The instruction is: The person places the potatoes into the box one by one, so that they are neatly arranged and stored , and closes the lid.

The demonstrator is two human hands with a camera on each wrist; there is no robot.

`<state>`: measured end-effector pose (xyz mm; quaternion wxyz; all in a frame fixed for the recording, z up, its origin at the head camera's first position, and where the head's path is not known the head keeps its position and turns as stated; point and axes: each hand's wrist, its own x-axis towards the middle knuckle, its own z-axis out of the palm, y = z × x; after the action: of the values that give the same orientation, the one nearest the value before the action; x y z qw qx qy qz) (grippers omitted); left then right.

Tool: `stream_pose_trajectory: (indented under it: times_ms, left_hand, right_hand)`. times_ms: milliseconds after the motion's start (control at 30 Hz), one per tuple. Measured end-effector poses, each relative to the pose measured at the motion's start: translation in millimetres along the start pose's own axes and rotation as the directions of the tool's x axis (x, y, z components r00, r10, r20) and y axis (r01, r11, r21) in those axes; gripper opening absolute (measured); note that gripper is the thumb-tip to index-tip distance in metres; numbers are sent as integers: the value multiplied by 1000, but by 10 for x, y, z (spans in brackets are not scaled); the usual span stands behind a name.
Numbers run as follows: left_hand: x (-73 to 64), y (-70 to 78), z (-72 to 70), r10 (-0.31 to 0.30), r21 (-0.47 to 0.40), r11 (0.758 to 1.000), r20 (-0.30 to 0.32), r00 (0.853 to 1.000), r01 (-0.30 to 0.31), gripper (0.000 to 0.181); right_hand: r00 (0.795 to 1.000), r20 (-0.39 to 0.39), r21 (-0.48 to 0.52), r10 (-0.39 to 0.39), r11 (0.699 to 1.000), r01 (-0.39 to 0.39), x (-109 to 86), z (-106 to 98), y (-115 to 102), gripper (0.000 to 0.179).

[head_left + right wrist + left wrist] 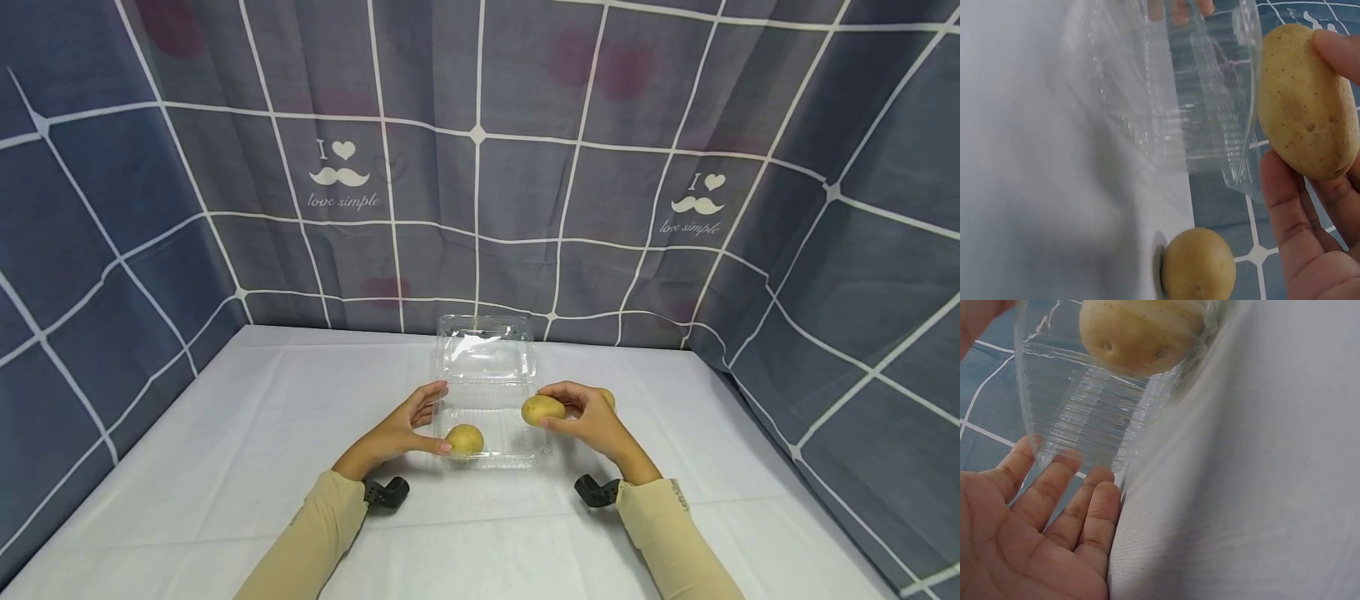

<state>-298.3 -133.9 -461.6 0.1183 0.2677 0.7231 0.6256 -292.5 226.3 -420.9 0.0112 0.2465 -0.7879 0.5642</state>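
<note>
A clear plastic clamshell container (495, 421) sits on the table with its lid (486, 350) raised at the back. One potato (465, 439) lies in its front left corner, seen through the plastic wall in the left wrist view. My left hand (408, 425) is at the container's left side, fingertips at the wall and thumb near the front corner; its fingers (1047, 487) are fairly straight. Between thumb and fingers, my right hand (588, 417) grips a second potato (1310, 103) above the right rim. Another potato (1199, 265) rests on the table, partly hidden behind the right hand.
A white cloth covers the table (247, 467). Dark checked curtains (525, 192) hang behind it and at both sides. Black wrist-worn devices (386, 493) are on both forearms, below the hands.
</note>
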Motion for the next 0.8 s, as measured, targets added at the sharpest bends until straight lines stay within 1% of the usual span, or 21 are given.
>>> stream_pose_trajectory:
  times_ms: [167,500,667,800]
  left_hand:
    - [-1,-4,-2,4,-8,1000,2,1000,-4,115]
    - [-4,2,1,5,-17,1000,5,1000,-5,114]
    - [-7,7,2,1,-19,1000,4,1000,-1,114]
    - [-11,8,-1,0,-22,1000,5,1000,0,114]
  right_hand:
    - [999,24,33,24,999,-25,30,49,-26,41]
    - [999,42,60,10,998,-12,129,182,-100,42]
    - [999,47,76,0,997,-4,183,266,-104,43]
    - [999,38,73,11,997,-14,226,330,-94,43]
